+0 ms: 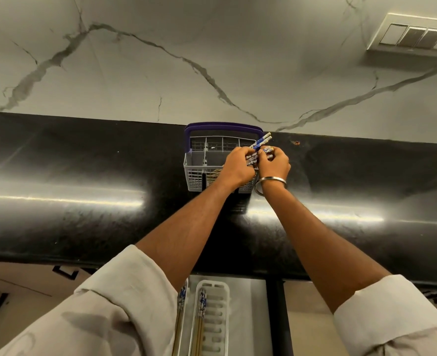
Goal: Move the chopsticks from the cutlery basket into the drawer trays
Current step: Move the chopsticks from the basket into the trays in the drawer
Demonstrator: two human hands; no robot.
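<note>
A grey cutlery basket (195, 167) with a purple handle stands at the back of the black counter. Several chopsticks (259, 144) with blue-and-white patterned tops stick out of its right side. My left hand (238, 167) and my right hand (275, 163) are both over the basket's right part, fingers curled round the chopstick tops. Below the counter edge, an open drawer holds a white tray (216, 319) with a pair of chopsticks (201, 314) lying in it. More chopsticks (182, 301) lie in a tray to its left, partly hidden by my left sleeve.
The black counter (84, 201) runs across the view with a marble wall behind it. A switch panel (415, 37) is on the wall at the upper right. A metal bangle (270, 182) is on my right wrist.
</note>
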